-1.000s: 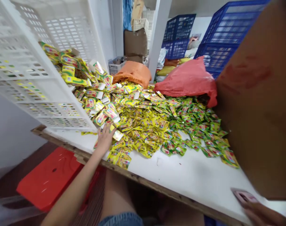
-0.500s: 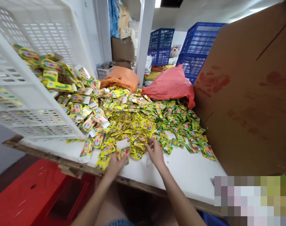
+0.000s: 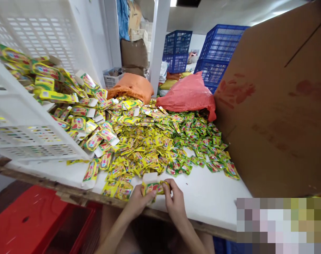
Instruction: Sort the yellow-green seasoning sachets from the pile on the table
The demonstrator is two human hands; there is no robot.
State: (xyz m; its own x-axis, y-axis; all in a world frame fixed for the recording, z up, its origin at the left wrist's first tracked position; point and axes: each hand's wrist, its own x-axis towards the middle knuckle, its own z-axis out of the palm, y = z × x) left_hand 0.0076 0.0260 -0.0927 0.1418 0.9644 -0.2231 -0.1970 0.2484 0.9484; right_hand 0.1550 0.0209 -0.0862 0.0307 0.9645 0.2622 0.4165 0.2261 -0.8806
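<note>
At the near edge of the table [image 3: 211, 201], the left hand [image 3: 139, 201] holds one small box [image 3: 149, 188], fingers closed around its lower part and thumb laid across the printed face. A white flap [image 3: 150, 177] stands raised at the top of the box. The right hand [image 3: 174, 198] has thumb and fingertips drawn together in a pinch on a yellow sachet [image 3: 164, 187] at the right side of the box; whether part of this sachet sits inside the box cannot be told. The box is positioned just in front of a heap of yellow sachets [image 3: 147, 160]. Green sachets [image 3: 196, 128] lie to the right of that heap, the two kinds meeting along the middle. To the left, a white crate [image 3: 23, 114] rests on the table with its open side toward the heaps; loose boxes [image 3: 79, 123] spill from it, several with flaps open. Behind the heaps lie an orange sack [image 3: 134, 85] and, right of it, a red bag [image 3: 189, 92]. A large carton [image 3: 276, 130] stands at the right, red marks on its face. Below the table, on the left, is a red stool [image 3: 25, 208].
</note>
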